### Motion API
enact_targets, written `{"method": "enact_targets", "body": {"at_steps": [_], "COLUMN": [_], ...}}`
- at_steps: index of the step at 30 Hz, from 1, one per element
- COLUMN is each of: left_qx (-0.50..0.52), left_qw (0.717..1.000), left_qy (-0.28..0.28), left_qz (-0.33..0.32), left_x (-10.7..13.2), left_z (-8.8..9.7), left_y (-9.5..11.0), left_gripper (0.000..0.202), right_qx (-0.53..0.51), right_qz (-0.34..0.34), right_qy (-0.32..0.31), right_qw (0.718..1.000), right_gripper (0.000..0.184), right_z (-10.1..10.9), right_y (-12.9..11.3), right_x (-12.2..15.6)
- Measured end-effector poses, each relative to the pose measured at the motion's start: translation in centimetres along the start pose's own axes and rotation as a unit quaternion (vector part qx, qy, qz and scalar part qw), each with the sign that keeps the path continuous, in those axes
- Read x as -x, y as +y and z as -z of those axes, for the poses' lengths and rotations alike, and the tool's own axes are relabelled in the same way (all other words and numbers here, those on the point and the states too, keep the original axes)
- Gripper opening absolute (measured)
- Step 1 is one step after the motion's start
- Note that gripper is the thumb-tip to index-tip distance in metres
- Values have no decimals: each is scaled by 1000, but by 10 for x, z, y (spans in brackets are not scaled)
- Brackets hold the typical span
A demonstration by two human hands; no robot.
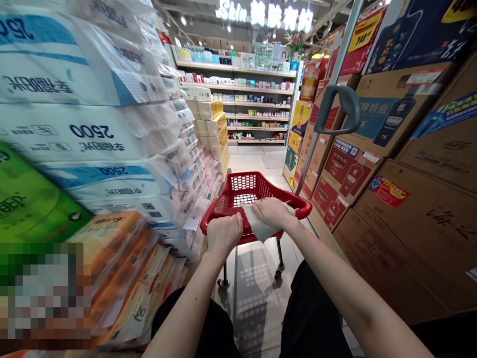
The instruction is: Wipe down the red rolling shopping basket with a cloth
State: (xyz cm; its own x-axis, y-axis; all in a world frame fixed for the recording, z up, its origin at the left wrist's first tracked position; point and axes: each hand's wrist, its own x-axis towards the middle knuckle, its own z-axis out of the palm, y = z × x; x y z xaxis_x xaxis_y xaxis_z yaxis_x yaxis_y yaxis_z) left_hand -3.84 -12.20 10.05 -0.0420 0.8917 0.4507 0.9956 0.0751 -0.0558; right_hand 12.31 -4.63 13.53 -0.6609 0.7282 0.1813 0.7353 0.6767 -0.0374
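Bare forearms (335, 276) lead to the left hand (225, 231), fingers clenched round the handle (303, 208) of a red cart (244, 174), and right hand (274, 213), fingers over a pale cloth (263, 232) there, grip unclear. Wrapped packs (93, 134) stand left, cartons (346, 159) right, shelves (253, 91) beyond.

On the near side of the red cart (303, 207), the person wears plain black clothes (309, 318) on both legs. The black looks the same all over, and I can't tell if these are long pants or shorts. The left arm (199, 301) and the right arm (331, 266), on that same side of the cart, are bare and slim. The left hand (224, 231) and right hand (271, 213), at the cart's near edge, are bare too.
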Motion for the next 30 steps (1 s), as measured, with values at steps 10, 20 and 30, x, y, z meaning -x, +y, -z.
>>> {"method": "enact_targets", "body": {"at_steps": [10, 20, 30], "left_qx": [-18, -24, -2], "left_qw": [1000, 1000, 1000], "left_qy": [4, -16, -17], "left_qz": [-3, 12, 9], "left_x": [-1, -1, 8], "left_z": [-2, 2, 6], "left_y": [-1, -6, -6], "left_gripper": [64, 62, 62], "right_qx": [-25, -58, 29], "right_qz": [-12, -54, -163], "right_qy": [-91, -62, 101], "right_qw": [995, 995, 981], "right_gripper": [53, 56, 52], "right_z": [8, 1, -22], "right_y": [-7, 5, 8], "right_x": [-16, -14, 41]}}
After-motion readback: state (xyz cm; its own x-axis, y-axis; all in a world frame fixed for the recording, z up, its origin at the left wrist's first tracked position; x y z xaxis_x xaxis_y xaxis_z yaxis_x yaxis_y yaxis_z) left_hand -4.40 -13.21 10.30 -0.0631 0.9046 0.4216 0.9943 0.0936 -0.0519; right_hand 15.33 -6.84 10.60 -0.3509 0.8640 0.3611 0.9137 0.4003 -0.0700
